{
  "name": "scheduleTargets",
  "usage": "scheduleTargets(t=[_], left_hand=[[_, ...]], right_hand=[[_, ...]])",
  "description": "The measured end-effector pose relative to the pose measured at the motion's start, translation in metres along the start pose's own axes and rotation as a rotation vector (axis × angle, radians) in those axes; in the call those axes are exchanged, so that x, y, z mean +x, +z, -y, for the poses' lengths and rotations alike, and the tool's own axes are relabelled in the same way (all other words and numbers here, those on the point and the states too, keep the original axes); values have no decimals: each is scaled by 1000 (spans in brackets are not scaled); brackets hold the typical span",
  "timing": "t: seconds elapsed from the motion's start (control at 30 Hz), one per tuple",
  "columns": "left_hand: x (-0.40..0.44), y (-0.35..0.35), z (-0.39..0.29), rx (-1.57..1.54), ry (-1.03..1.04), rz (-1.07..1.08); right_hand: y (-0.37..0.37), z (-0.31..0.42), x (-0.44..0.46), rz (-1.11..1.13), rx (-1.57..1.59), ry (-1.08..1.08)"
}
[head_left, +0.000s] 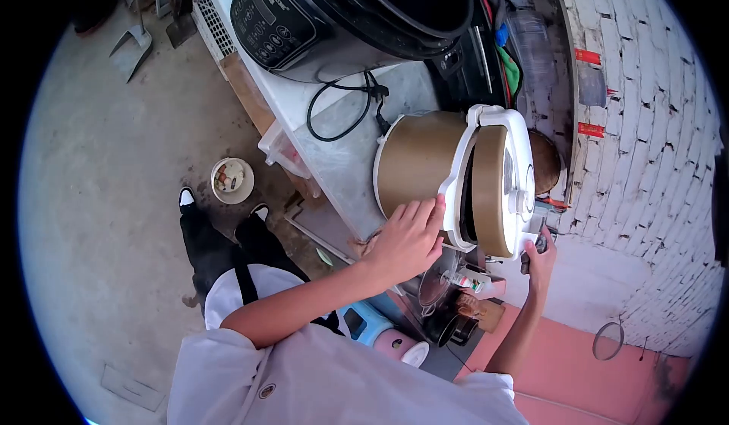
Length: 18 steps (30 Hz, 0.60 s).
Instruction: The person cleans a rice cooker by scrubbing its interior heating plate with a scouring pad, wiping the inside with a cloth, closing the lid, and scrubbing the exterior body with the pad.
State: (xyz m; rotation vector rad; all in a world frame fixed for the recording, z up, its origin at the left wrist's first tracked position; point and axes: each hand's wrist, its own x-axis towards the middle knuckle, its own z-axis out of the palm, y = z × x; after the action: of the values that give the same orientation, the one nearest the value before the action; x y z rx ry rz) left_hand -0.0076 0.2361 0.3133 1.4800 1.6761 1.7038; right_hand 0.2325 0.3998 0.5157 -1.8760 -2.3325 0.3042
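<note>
Fingers (433,218) of the left hand (405,240) lie unclenched on the rim (451,194) of the gold cooker (421,155).
Near the black cooker (334,34), we see it on the counter (330,168) — lid (493,189) ajar, right hand (541,264) at the lid's edge — but cannot tell whether that hand grips.

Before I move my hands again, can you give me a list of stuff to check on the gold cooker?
1. Left hand touching the cooker: ok, its fingers rest by the white rim.
2. Right hand at the lid: ok, it's by the front edge.
3. Lid fully closed: not ok, a dark gap shows beneath it.
4. Plug out of the way: ok, it lies on the counter away from both hands.
5. Cooker cool: cannot tell.
</note>
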Motion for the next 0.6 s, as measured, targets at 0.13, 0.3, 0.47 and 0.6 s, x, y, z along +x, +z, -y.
scheduleTargets(t=[0.13, 0.3, 0.47, 0.6], left_hand=[[0, 1, -1, -88, -48, 92], [3, 5, 2, -88, 8, 110], [8, 22, -14, -345, -212, 10], [17, 43, -14, -811, -523, -140]], right_hand=[[27, -12, -9, -82, 220, -95], [22, -37, 6, -52, 207, -122], [25, -57, 23, -85, 235, -128], [36, -28, 10, -153, 216, -163]])
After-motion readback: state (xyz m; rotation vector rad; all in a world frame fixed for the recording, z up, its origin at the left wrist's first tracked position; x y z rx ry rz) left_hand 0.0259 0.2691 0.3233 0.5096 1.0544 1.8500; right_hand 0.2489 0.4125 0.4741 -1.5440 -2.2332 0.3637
